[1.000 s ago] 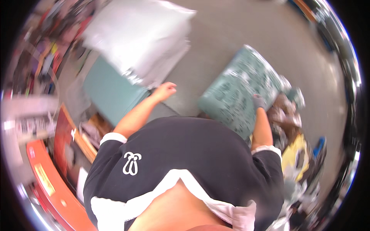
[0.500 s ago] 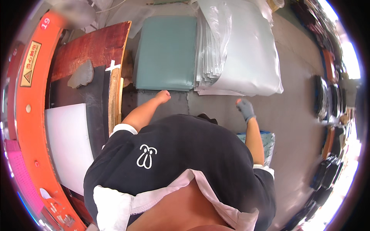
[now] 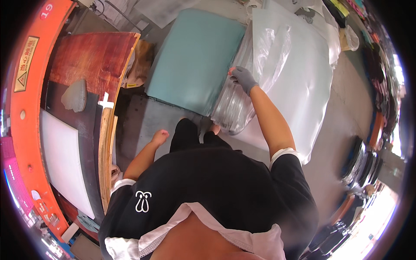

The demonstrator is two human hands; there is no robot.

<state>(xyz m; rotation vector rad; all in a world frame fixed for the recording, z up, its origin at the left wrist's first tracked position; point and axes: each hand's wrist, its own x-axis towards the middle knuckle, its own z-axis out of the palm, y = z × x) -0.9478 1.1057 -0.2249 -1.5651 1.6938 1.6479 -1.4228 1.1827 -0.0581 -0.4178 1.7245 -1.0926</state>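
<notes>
My left hand (image 3: 161,137), bare, hangs low in front of me with its fingers loosely curled and nothing seen in them. My right hand (image 3: 245,80) wears a grey glove that leaves some fingertips bare. It reaches forward over the seam between a stack of blue-green sheets (image 3: 197,60) and a pile of clear plastic sheeting (image 3: 299,69). Its fingers are bent together and I see nothing in them; whether it touches the pile is unclear. The plastic's near left edge is crumpled in many layers.
Leftward, an orange machine beam (image 3: 26,99) runs beside a worn red board (image 3: 89,56) bearing a white sheet (image 3: 65,160) and a grey pad (image 3: 75,96). Dark stacked goods (image 3: 357,162) line the right. Grey floor (image 3: 147,121) shows before my legs.
My right hand has gone forward and left, from beside my body to over the plastic's edge. My left hand has drawn back from the blue-green stack. The view has turned, and both piles look closer.
</notes>
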